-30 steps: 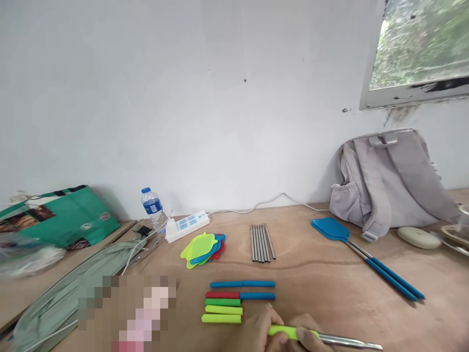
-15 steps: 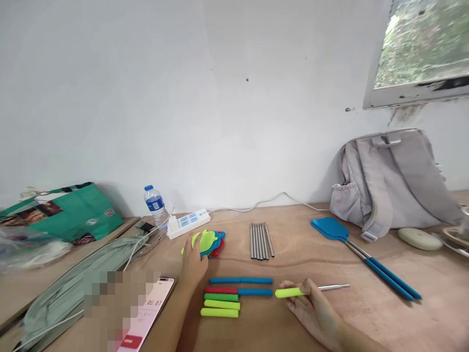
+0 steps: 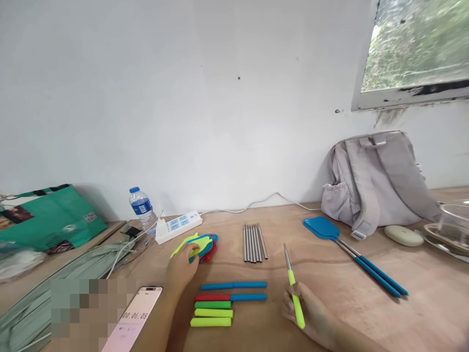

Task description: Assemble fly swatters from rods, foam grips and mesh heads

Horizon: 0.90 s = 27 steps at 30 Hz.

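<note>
My right hand (image 3: 306, 310) is closed around a yellow-green handle (image 3: 297, 305) with a thin metal rod (image 3: 287, 256) sticking out of it, pointing up and away. My left hand (image 3: 183, 269) reaches over a pile of fly swatter heads, its fingers pinching a yellow-green fly swatter head (image 3: 201, 242). Blue heads (image 3: 214, 238) and a red head (image 3: 209, 253) lie beneath and beside it. Between my hands lie loose handles: blue ones (image 3: 249, 285), a red one (image 3: 212, 297), a green one (image 3: 212, 304) and yellow-green ones (image 3: 210, 322). Several metal rods (image 3: 252, 244) lie side by side behind them.
Two blue fly swatters (image 3: 377, 276) lie at right, near a grey backpack (image 3: 384, 181) and a round beige case (image 3: 403, 235). A power strip (image 3: 179, 227), a water bottle (image 3: 142, 208), a phone (image 3: 135, 318) and a green bag (image 3: 54, 217) are on the left.
My right hand has turned the handle and rod from lying sideways to pointing away from me. My left fingers have shifted the yellow-green head on the pile. The view has swung slightly right.
</note>
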Tool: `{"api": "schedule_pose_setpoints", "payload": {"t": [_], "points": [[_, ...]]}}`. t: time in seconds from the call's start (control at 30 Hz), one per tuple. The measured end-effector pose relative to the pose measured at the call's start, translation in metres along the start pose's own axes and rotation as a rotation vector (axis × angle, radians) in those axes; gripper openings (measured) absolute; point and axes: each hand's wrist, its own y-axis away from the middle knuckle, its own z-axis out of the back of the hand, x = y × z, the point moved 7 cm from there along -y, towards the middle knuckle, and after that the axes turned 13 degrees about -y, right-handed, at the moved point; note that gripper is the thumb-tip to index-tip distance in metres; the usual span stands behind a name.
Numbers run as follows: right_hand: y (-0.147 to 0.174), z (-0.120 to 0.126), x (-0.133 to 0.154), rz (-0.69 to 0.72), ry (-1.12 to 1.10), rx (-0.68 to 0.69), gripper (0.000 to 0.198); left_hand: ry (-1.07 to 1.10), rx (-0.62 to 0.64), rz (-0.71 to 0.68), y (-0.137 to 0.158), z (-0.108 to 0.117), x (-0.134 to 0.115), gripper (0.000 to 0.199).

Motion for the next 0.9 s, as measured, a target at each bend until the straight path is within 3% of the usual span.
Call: {"api": "schedule_pose_setpoints", "payload": {"t": [0.13, 0.23, 0.3, 0.37, 0.47, 0.53, 0.6, 0.73, 0.9], "points": [[-0.001, -0.002, 0.027, 0.085, 0.159, 0.031, 0.025, 0.205, -0.204, 0.051, -0.001, 0.033, -0.006, 0.028], [0.002, -0.010, 0.056, 0.175, 0.331, 0.093, 0.031, 0.579, -0.214, 0.212, 0.003, 0.040, -0.011, 0.029], [0.004, -0.015, 0.069, 0.205, 0.442, 0.130, 0.030, 0.923, -0.095, 0.373, 0.014, 0.028, -0.020, 0.032], [0.004, -0.017, 0.076, 0.240, 0.526, 0.155, 0.030, 1.201, 0.102, 0.569, 0.034, 0.008, -0.034, 0.037], [0.003, -0.013, 0.082, 0.343, 0.620, 0.179, 0.040, 1.377, 0.398, 0.760, 0.073, -0.013, -0.054, 0.045], [0.002, -0.009, 0.081, 0.409, 0.734, 0.195, 0.041, 1.481, 0.536, 0.721, 0.089, -0.018, -0.064, 0.052], [0.003, -0.005, 0.080, 0.477, 0.914, 0.188, 0.037, 1.523, 0.590, 0.665, 0.097, -0.018, -0.067, 0.058], [0.011, -0.005, 0.081, 0.588, 1.294, 0.154, 0.027, 1.499, 0.586, 0.610, 0.100, -0.019, -0.067, 0.052], [0.019, -0.015, 0.075, 0.631, 1.534, 0.242, 0.025, 1.555, 0.570, 0.605, 0.101, -0.026, -0.074, 0.033]]}}
